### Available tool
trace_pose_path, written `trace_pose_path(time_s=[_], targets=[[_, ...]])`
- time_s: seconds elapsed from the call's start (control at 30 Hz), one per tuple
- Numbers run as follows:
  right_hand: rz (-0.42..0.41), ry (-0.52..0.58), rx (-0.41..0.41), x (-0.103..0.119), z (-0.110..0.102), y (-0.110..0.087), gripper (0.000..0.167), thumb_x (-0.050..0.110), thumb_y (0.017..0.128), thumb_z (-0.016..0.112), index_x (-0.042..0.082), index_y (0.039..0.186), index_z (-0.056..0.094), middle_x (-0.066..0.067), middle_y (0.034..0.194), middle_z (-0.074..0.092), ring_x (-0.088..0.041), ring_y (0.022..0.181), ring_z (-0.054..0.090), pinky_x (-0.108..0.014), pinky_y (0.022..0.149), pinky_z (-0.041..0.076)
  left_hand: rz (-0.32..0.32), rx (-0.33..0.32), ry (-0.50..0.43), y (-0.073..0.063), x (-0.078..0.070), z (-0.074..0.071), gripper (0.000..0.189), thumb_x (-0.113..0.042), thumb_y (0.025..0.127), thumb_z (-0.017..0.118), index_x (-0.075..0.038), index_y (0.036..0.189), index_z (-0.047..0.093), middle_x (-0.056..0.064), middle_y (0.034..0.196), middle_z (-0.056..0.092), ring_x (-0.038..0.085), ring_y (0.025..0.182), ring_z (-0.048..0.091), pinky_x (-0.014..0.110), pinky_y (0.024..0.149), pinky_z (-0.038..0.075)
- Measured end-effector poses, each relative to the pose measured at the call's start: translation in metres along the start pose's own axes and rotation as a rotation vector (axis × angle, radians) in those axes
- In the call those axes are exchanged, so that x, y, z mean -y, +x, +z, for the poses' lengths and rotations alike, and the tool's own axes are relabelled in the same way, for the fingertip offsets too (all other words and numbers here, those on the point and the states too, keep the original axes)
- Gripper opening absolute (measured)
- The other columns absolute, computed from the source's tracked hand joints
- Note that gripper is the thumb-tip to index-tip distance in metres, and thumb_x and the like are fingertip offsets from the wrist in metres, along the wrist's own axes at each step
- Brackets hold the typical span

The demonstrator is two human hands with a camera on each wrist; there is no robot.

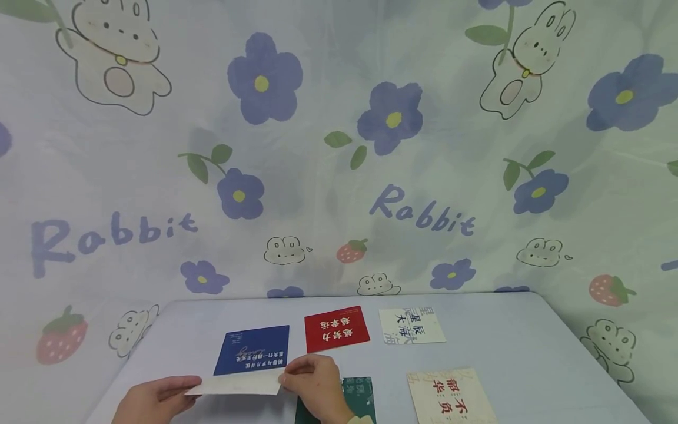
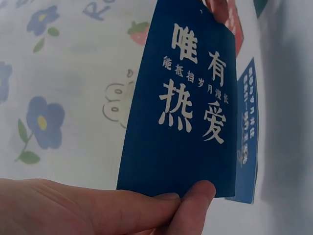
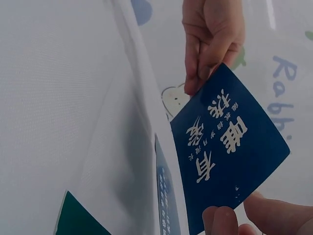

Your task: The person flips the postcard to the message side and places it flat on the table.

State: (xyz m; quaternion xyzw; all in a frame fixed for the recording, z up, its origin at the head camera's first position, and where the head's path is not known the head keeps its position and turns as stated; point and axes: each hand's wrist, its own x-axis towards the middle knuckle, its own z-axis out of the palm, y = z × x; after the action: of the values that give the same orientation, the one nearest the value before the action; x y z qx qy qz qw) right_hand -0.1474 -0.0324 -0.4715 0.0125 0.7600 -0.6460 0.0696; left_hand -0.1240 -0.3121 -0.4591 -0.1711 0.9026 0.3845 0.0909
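Between my two hands a blue card with white Chinese characters is held up off the table. Its pale back faces up in the head view. My left hand pinches one end between thumb and fingers. At the opposite end, my right hand pinches a corner, as the right wrist view also shows on the card. Just behind it on the table lies another blue card with pale writing. A dark green card lies under my right hand, partly hidden by it.
A red card and a white card with dark blue characters lie toward the back of the white table. Nearer, on the right, is a cream card with red characters. A rabbit-and-flower patterned curtain hangs behind the table.
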Motion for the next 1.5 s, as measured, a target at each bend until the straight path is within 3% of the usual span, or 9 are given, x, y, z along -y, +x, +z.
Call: trace_pose_path(time_s=[0.17, 0.4, 0.87, 1.13, 1.33, 1.5], targets=[[0.012, -0.015, -0.016, 0.0006, 0.0, 0.0008, 0.017, 0.016, 0.076, 0.087, 0.012, 0.087, 0.074, 0.005, 0.078, 0.069, -0.009, 0.069, 0.065, -0.038, 0.076, 0.061, 0.013, 0.01, -0.016, -0.0026, -0.0031, -0.0001, 0.027, -0.006, 0.093, 0.066, 0.011, 0.114, 0.068, 0.029, 0.11, 0.069, 0.039, 0.092, 0.071, 0.044, 0.074, 0.06], [0.011, -0.021, -0.014, -0.0006, -0.001, 0.0018, 0.019, 0.015, 0.076, 0.087, 0.012, 0.087, 0.073, 0.005, 0.079, 0.069, -0.009, 0.071, 0.065, -0.039, 0.078, 0.061, 0.038, 0.012, -0.027, -0.0041, -0.0028, 0.0005, 0.029, -0.008, 0.093, 0.066, 0.013, 0.114, 0.067, 0.028, 0.109, 0.069, 0.037, 0.089, 0.072, 0.042, 0.074, 0.061], [-0.006, 0.01, 0.005, -0.0037, -0.0016, 0.0029, 0.021, 0.012, 0.074, 0.088, 0.012, 0.089, 0.072, 0.004, 0.084, 0.068, -0.01, 0.075, 0.07, -0.039, 0.077, 0.061, -0.022, 0.043, -0.021, -0.0053, -0.0019, -0.0032, 0.041, -0.024, 0.091, 0.072, 0.008, 0.116, 0.068, 0.023, 0.107, 0.071, 0.032, 0.088, 0.07, 0.044, 0.074, 0.06], [-0.003, 0.004, 0.011, -0.0043, -0.001, 0.0021, 0.023, 0.012, 0.074, 0.088, 0.012, 0.09, 0.071, 0.004, 0.084, 0.068, -0.01, 0.076, 0.071, -0.04, 0.076, 0.061, -0.034, 0.041, 0.014, -0.004, -0.0006, -0.0017, 0.045, -0.024, 0.087, 0.077, 0.007, 0.118, 0.068, 0.017, 0.101, 0.073, 0.032, 0.088, 0.071, 0.046, 0.074, 0.06], [0.01, 0.004, 0.024, -0.0051, -0.0004, 0.0013, 0.025, 0.011, 0.073, 0.088, 0.012, 0.092, 0.071, 0.003, 0.085, 0.067, -0.009, 0.075, 0.07, -0.04, 0.076, 0.061, -0.064, 0.05, 0.025, -0.0024, 0.001, -0.0001, 0.053, -0.025, 0.085, 0.077, 0.008, 0.124, 0.063, 0.022, 0.109, 0.07, 0.036, 0.093, 0.069, 0.05, 0.076, 0.059], [0.005, -0.014, 0.024, -0.007, 0.0013, 0.0013, 0.025, 0.009, 0.074, 0.087, 0.012, 0.092, 0.071, 0.003, 0.086, 0.066, -0.008, 0.075, 0.068, -0.039, 0.076, 0.061, -0.048, 0.032, 0.019, 0.0007, 0.0036, 0.0048, 0.053, -0.023, 0.085, 0.078, 0.012, 0.122, 0.062, 0.018, 0.1, 0.073, 0.035, 0.09, 0.071, 0.047, 0.076, 0.059]])
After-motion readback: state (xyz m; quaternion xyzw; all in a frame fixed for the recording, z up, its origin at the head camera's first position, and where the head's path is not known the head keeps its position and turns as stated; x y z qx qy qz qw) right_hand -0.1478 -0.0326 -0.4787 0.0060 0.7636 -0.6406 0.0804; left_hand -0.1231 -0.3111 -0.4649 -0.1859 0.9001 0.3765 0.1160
